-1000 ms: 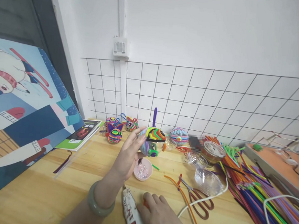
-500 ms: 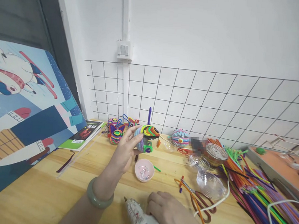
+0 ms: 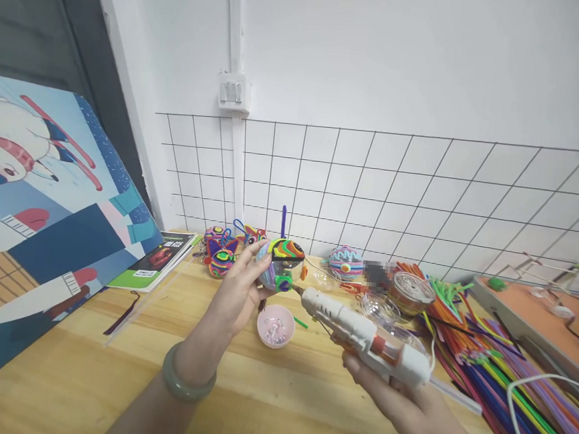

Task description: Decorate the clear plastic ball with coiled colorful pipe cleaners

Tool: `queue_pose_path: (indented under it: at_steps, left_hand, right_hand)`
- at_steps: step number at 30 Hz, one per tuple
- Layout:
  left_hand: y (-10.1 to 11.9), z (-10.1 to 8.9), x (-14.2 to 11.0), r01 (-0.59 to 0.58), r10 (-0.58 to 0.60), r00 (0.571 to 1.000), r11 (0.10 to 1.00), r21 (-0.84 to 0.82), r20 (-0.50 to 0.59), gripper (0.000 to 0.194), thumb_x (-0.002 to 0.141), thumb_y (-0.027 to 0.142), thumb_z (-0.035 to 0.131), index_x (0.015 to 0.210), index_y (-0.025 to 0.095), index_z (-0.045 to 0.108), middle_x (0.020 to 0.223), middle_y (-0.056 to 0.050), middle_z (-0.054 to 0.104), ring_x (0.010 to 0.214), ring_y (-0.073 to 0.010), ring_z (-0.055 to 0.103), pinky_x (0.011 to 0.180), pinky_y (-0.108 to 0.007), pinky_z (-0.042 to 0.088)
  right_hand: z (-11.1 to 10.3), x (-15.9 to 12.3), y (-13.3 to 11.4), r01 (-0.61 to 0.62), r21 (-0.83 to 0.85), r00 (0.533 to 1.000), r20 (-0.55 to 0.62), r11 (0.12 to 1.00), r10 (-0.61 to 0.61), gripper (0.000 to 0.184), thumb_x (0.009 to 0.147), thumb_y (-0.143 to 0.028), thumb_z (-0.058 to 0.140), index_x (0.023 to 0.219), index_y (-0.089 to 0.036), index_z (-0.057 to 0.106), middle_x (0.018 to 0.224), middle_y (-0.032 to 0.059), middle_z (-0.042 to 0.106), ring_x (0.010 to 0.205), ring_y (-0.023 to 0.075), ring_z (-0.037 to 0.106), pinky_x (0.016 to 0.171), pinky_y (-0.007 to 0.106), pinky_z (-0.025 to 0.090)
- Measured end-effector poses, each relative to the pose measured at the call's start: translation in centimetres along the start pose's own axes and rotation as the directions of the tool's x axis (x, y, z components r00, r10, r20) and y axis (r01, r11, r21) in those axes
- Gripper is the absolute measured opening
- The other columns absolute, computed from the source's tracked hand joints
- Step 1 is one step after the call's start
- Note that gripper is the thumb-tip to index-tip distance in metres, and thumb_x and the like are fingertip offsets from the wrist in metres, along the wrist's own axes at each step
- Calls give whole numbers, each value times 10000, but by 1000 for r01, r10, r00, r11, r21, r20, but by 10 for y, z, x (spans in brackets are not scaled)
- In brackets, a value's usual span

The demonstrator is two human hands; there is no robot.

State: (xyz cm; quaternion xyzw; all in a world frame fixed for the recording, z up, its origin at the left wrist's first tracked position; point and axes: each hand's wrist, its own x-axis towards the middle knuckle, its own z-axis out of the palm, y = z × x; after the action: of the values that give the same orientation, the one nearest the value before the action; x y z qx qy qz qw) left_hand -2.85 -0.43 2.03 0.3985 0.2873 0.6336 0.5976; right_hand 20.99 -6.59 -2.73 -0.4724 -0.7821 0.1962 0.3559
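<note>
Between the fingers of my left hand (image 3: 241, 287) is a clear plastic ball decorated with coiled pipe cleaners (image 3: 287, 250) in yellow, green, orange and lilac; a purple stem rises behind it. My right hand (image 3: 395, 399) grips a white hot glue gun (image 3: 351, 322) from below, its nozzle pointing left at the green and purple coil on the ball's lower side. Nozzle tip and coil are very close; whether they touch I cannot tell. Just below the ball stands a small pink bowl (image 3: 275, 327) with tiny shiny beads in it.
Finished pipe-cleaner ornaments (image 3: 222, 255) sit behind my left hand, and a striped ball (image 3: 346, 261) stands further right. Bundled pipe cleaners (image 3: 498, 374), a round tin (image 3: 412, 292) and clear plastic shells (image 3: 380, 308) fill the right side. A white cord (image 3: 518, 402) crosses the bundles.
My right hand has lifted the glue gun off the table and brought its nozzle up to the ball. My left hand still holds the ball in nearly the same spot.
</note>
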Motion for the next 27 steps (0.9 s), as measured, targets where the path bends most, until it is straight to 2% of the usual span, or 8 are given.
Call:
queue_pose_path:
  at_steps: [3,7,9,13,27]
  left_hand:
    - [-3,4,-2,16,-16,1000,1000,12,-15,407,782,288,694,1167,252,567,1139,-67,649,938,-207,642,696,-308,551]
    - [-7,7,-3,7,-6,1000,999,41,-26,390,765,280,707,1130,245,573,1111,-55,639,915,-195,629,674,-288,540]
    - [-9,7,-4,1,1,1000,998,62,-27,369,760,283,713,1098,247,571,1061,-38,635,884,-178,618,659,-273,531]
    - [-11,9,-6,8,-7,1000,997,71,-20,361,758,269,716,1077,246,550,1026,-22,612,834,-151,598,654,-265,521]
    - [-10,11,-7,9,-6,1000,996,94,-28,371,724,274,738,1058,246,579,1011,-21,622,776,-142,603,635,-258,506]
  right_hand:
    - [2,2,-7,18,-7,999,-36,1000,-18,242,927,-397,487,1053,-236,617,938,59,695,939,228,660,806,333,587]
    - [-2,3,-20,12,-10,998,-56,1000,-13,233,933,-416,462,942,-237,611,782,34,660,693,184,646,602,261,580]
    - [-3,4,-23,41,-7,997,-68,999,-41,227,930,-411,469,877,-239,607,729,24,639,648,174,625,575,253,559]
    - [-3,7,-27,111,2,992,-63,994,-111,230,938,-361,458,781,-236,569,747,32,634,698,174,620,584,248,530]
    - [-2,12,-29,143,-15,989,-44,990,-144,224,950,-300,414,760,-235,513,721,11,587,655,149,580,566,236,504]
